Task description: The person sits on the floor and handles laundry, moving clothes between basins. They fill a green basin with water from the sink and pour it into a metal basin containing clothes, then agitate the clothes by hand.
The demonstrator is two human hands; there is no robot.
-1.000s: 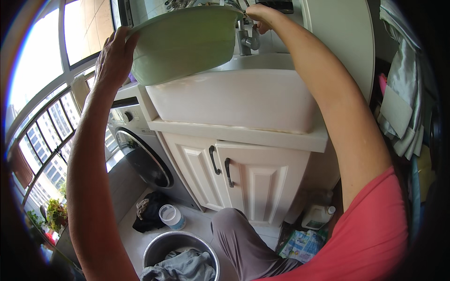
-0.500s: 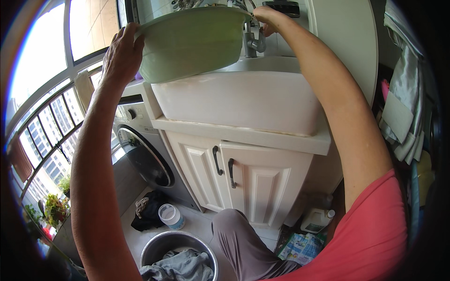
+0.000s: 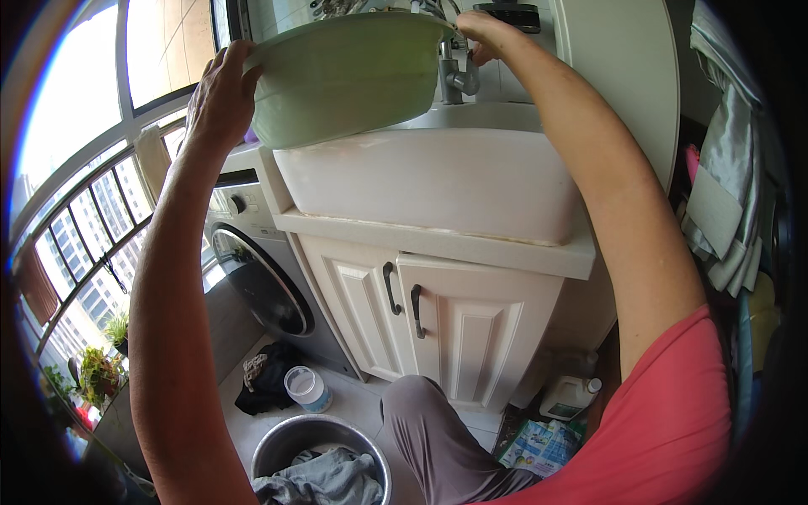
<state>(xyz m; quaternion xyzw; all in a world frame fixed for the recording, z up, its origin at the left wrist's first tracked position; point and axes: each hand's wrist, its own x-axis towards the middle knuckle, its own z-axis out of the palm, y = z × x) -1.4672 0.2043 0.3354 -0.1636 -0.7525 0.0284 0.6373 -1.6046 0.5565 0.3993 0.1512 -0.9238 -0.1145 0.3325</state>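
Note:
A pale green plastic basin (image 3: 345,80) is raised over the white sink (image 3: 421,181), its bottom at or just above the sink's front rim and its inside hidden from me. My left hand (image 3: 220,105) grips the basin's left edge, thumb against the side. At the other end, beside the grey metal faucet (image 3: 454,76), my right hand (image 3: 488,38) is closed at the basin's rim, its fingertips partly hidden.
Below are a cabinet (image 3: 471,320), a washing machine (image 3: 252,252), a steel tub of grey cloth (image 3: 328,475), a plastic bucket (image 3: 305,385) and dark cloth (image 3: 261,379). A jug (image 3: 568,394) stands lower right; hanging cloths (image 3: 724,194) line the right, a window railing (image 3: 88,227) the left.
Over the last second both hands and the basin shifted slightly right in view, along with the sink and surroundings. In the last half second almost nothing has moved.

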